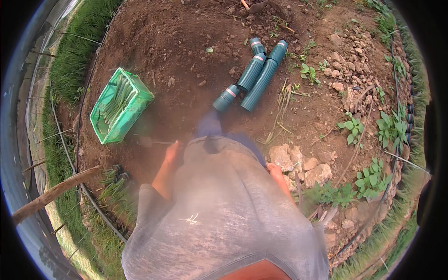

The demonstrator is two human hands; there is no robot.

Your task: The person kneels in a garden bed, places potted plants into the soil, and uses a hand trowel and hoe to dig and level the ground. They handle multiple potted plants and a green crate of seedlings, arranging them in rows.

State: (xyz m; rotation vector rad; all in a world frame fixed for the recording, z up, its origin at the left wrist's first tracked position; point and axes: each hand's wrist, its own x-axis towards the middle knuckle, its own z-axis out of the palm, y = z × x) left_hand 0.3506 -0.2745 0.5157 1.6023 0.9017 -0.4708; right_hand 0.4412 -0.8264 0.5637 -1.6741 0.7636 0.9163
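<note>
My left hand (174, 152) hangs beside my left hip, partly blurred. A thin pale stick-like thing (162, 142) shows beside it; whether the hand holds it I cannot make out. My right hand (274, 169) is at my right hip, its fingers mostly hidden by my grey shirt. Ahead on the soil lie several stacks of dark green ribbed plastic pots (259, 77) with pale bands, the closest one by my foot. To the left stands a light green plastic crate (131, 114) holding long green stalks with leaves (116, 103).
Pale rocks (298, 163) lie by my right side, with leafy plants (373, 177) beyond. A wooden pole (56, 193) slants in from the left. A black hose (63, 135) runs along the grassy left edge. At the far top, a tool with a metal blade (256, 7) rests on brown soil.
</note>
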